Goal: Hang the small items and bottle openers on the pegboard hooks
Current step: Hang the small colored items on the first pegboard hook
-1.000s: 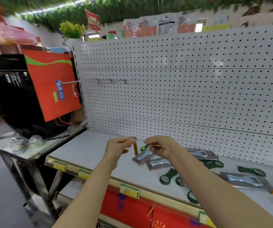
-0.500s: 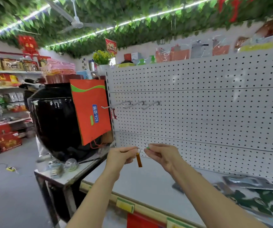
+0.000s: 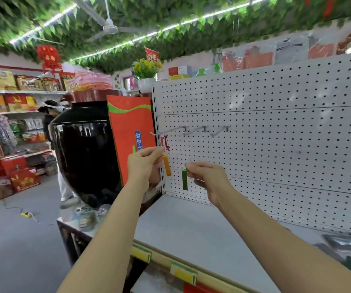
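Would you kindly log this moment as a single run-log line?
left hand: pinches small orange strip | right hand: pinches small green strip | leftmost metal hook: carries small red item | other hooks: bare

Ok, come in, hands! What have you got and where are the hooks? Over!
Left hand pinches orange item; right hand pinches green item. Both hang below the pegboard hooks. Left hook already carries something red. Nothing blocking.
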Available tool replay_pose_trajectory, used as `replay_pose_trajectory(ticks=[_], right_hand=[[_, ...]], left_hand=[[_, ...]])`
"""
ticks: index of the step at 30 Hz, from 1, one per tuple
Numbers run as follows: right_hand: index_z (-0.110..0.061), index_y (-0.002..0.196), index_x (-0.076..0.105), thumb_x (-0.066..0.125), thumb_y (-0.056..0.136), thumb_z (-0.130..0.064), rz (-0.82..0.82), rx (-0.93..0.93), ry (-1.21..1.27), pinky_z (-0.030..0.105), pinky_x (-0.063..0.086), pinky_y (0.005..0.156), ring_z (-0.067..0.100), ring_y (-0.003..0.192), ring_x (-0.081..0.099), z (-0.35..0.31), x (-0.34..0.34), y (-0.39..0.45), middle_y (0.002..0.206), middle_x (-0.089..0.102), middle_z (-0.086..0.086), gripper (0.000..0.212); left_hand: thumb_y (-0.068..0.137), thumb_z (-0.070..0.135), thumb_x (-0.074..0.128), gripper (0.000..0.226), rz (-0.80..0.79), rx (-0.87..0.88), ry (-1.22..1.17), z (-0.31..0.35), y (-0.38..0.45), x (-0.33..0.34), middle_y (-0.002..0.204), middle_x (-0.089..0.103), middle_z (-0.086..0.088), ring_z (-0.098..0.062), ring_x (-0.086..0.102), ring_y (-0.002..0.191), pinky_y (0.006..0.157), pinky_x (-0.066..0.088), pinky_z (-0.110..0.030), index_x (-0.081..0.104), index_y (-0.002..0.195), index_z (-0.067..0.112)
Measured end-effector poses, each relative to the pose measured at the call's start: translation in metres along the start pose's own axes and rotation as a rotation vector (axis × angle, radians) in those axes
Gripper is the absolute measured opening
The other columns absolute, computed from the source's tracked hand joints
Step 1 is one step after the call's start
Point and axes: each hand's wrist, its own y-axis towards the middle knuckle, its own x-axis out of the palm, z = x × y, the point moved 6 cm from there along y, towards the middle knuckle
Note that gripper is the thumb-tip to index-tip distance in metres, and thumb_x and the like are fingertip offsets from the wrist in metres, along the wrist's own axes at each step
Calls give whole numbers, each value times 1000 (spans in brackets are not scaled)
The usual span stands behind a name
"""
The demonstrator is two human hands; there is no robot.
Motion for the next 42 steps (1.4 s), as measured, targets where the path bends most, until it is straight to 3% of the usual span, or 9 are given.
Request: replay_pose_trajectory(ticks=[4, 8, 12, 17, 24, 29, 33, 38, 42], right_hand=[[-3, 96, 74, 77, 79, -12, 10, -53, -33, 33, 51, 87, 13, 74, 67, -8, 24, 24, 87, 73, 8, 19], [-4, 96, 74, 77, 79, -12, 51, -86, -58, 33, 53, 87, 17, 80, 67, -5, 48, 48, 97, 74, 16, 20], [-5, 97, 74, 77, 79, -14, 75, -106, -77, 31, 54, 85, 17, 81, 69, 1, 71, 66, 98, 75, 15, 20], [-5, 95, 75, 77, 79, -14, 131, -142, -72, 34, 55, 86, 16, 74, 66, 7, 97, 78, 83, 72, 10, 18], [-3, 98, 74, 77, 78, -15, 177, -178, -69, 36, 54, 87, 20, 81, 68, 2, 121, 85, 98, 74, 19, 23], [-1, 98, 74, 76, 80, -12, 212, -194, -69, 32, 54, 83, 18, 78, 67, -6, 123, 87, 94, 73, 17, 21], [-6, 92, 75, 76, 79, -11, 257, -209, -68, 35, 53, 85, 20, 79, 70, -12, 124, 86, 94, 75, 16, 14], [-9, 86, 75, 76, 80, -11, 291, -226, -58, 34, 51, 82, 21, 77, 70, -14, 126, 89, 85, 75, 12, 6], [-11, 80, 75, 76, 80, -8, 326, -245, -52, 29, 53, 76, 18, 71, 69, -15, 128, 91, 79, 74, 9, 3]], left_hand=[[80, 15, 80, 13, 1, 40, -47, 8, 42, -3, 70, 72, 1, -7, 63, 59, 69, 57, -24, 78, 92, 9], [84, 11, 77, 14, -43, 92, -68, 9, 82, -10, 69, 69, 0, -6, 60, 56, 55, 49, -15, 77, 96, 5], [82, 13, 79, 3, -102, 107, -90, 4, 117, -19, 68, 70, -1, -12, 59, 60, 61, 53, -21, 78, 85, 14], [83, 13, 78, 2, -202, 80, -111, -6, 148, -23, 73, 67, -5, -11, 59, 59, 64, 55, -21, 76, 82, 13], [81, 13, 79, 8, -332, -31, -130, -19, 170, -14, 69, 71, 0, -11, 63, 62, 64, 55, -21, 76, 88, 8], [85, 6, 73, 5, -418, -64, -149, -27, 173, -1, 71, 69, -6, -12, 62, 61, 60, 54, -20, 76, 89, 6], [85, 7, 73, 8, -407, -69, -113, -32, 178, 5, 73, 70, -7, -13, 62, 62, 64, 57, -21, 77, 82, 12], [87, 3, 70, 7, -389, -101, -86, -37, 185, 14, 76, 70, -9, -15, 63, 64, 58, 54, -20, 75, 89, 7], [88, 7, 71, 12, -400, -41, -2, -34, 189, 15, 85, 75, -9, -17, 67, 74, 63, 55, -24, 77, 98, 5]])
